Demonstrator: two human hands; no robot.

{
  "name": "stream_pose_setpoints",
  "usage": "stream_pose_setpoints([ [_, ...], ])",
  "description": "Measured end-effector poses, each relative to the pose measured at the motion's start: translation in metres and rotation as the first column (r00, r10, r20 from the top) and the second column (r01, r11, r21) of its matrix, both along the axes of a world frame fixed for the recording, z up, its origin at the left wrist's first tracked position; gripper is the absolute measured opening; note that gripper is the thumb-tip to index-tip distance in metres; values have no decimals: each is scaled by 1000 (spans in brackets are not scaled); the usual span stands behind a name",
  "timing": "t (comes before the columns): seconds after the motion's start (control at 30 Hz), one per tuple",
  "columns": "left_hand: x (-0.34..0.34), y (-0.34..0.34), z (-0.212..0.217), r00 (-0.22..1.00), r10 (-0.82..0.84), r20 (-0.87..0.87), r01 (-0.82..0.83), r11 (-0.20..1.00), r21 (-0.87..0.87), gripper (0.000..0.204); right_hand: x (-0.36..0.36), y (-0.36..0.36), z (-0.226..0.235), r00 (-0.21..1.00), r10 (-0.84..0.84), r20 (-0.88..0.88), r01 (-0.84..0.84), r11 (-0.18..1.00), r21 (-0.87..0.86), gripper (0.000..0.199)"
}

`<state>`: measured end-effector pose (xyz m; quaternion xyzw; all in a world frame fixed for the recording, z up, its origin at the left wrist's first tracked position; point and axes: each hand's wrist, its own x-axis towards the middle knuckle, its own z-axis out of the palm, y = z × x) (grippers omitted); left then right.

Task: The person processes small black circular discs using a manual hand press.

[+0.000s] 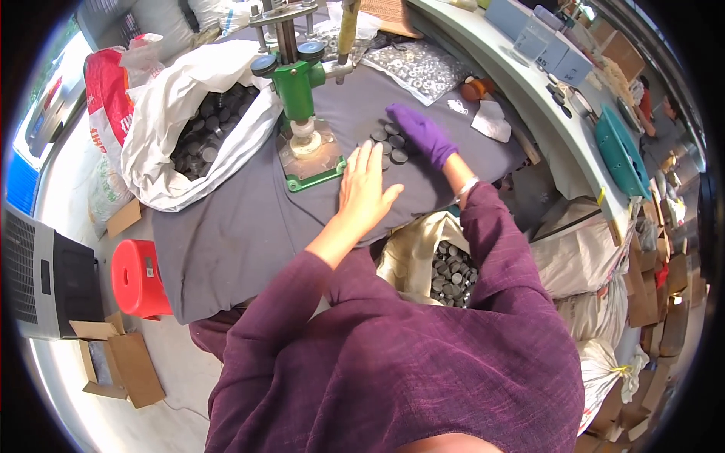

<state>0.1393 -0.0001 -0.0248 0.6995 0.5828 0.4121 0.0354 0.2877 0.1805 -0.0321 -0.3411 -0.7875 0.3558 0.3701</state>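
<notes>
My bare left hand (363, 189) lies flat and open on the grey cloth of the table (226, 234), just right of the green hand press (302, 98) and its base plate. My right hand (423, 134), in a purple glove, rests over a small cluster of dark round discs (391, 145) on the cloth; whether it grips one I cannot tell. A white sack (162, 143) full of the same dark discs sits left of the press. Another open bag of discs (451, 272) stands below the table edge by my right arm.
A clear bag of pale ring parts (419, 68) lies behind the discs. A red stool (136, 275), cardboard boxes (121, 362) and a grey appliance (45, 279) stand at left. A curved counter (544, 106) with boxes and a teal tray (619, 147) runs at right, sacks below.
</notes>
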Motion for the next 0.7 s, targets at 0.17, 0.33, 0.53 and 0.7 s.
stream_pose_setpoints([
  [0.17,16,45,-8,985,114,-130,-147,947,-286,95,-11,-6,-17,911,-62,407,-260,681,685,28],
  [0.33,31,55,-14,972,148,-182,-198,935,-295,93,5,-1,-19,896,78,436,-382,633,673,32],
  [0.53,77,22,-18,993,27,-117,-59,959,-278,89,67,-57,-15,952,185,245,-241,945,223,27],
  [0.7,149,-32,-38,957,-281,70,288,948,-132,83,146,-162,-10,983,-183,-1,179,962,-207,32],
])
